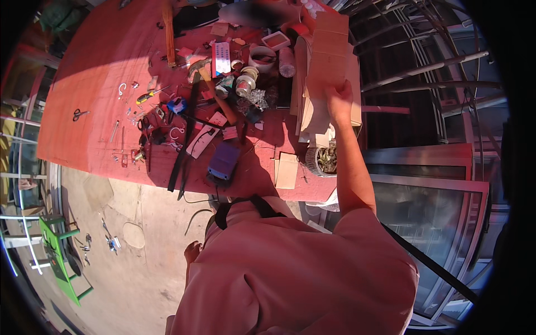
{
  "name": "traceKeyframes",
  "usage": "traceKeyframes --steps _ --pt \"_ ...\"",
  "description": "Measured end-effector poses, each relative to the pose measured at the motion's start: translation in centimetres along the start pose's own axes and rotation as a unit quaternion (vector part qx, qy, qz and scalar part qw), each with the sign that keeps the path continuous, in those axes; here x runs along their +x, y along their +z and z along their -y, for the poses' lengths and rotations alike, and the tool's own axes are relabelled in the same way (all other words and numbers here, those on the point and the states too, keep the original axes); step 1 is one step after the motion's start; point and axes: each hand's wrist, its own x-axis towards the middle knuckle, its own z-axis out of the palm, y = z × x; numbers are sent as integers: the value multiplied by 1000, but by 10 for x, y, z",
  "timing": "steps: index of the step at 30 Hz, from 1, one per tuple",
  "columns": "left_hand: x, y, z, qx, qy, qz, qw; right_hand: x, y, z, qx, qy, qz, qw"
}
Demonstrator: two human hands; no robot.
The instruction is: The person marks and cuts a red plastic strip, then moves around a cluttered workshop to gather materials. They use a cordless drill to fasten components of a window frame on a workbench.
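Head view: at two o'clock, the right hand (339,104) pinches a flat brown rectangular cardboard piece (329,47); at seven o'clock, the left hand (192,252), grip indeterminable.

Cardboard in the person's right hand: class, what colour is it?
The cardboard is brown, seen best in the head view, the only one.
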Motion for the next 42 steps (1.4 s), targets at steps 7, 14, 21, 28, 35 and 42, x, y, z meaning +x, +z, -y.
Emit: traceKeyframes --steps 7,14,21,28,35,42 --pt "21 1 -29 -179 -52 -8 982 1 -3 -7 74 -23 34 996" --pt "17 4 -26 35 26 -63 997 -22 16 -17 19 77 76 994" --pt "9 4 -13 151 21 -67 986 -44 60 16 102 220 277 930" --pt "21 10 -53 142 -21 -26 989 -32 62 -35 -143 -10 166 976" --pt "11 18 -59 -214 -61 -43 974 90 47 -67 -435 -65 -38 898" --pt "8 21 -39 -233 -25 -48 971 135 74 -110 -410 28 17 912"
